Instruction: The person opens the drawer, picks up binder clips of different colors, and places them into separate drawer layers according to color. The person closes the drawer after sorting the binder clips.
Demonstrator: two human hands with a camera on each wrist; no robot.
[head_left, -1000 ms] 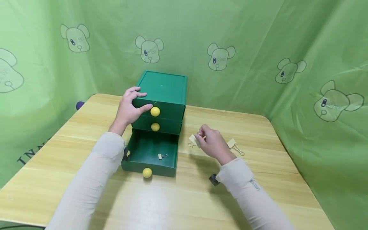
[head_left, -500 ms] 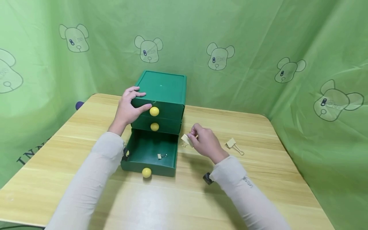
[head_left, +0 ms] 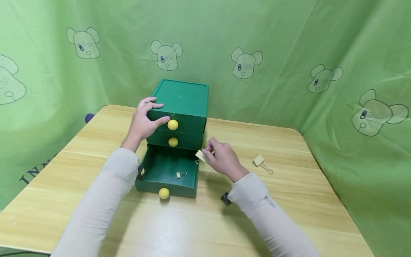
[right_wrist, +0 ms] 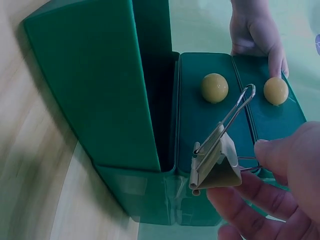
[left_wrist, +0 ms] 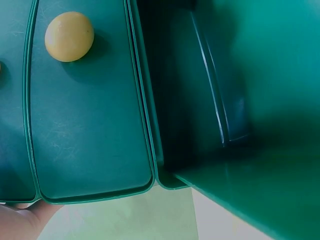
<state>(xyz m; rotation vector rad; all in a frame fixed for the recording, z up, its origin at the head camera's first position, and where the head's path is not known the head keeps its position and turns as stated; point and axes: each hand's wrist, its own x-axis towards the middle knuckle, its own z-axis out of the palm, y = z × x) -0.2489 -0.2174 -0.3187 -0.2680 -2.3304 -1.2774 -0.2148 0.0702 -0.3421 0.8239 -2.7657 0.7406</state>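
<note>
A green three-drawer cabinet [head_left: 181, 96] stands on the table with its bottom drawer [head_left: 160, 162] pulled out. Over its upper left edge rests my left hand [head_left: 142, 121], fingers extended on top and thumb against the front beside the top yellow knob [head_left: 172, 124]. My right hand [head_left: 223, 159] pinches a cream binder clip [head_left: 201, 156] by a wire handle, at the right wall of the bottom drawer. In the right wrist view the clip [right_wrist: 220, 160] shows its other handle sticking up. One small binder clip [head_left: 178, 175] lies inside the drawer.
Another cream binder clip [head_left: 258, 160] lies on the wooden table [head_left: 273, 214], right of my right hand. Green cloth [head_left: 205, 28] with mouse-head drawings hangs behind and at the sides. A purple ball-like thing [head_left: 89, 117] shows past the table's left edge.
My right hand has carried the binder clip leftward, from over the table to the edge of the bottom drawer. My left hand stays on the cabinet.
</note>
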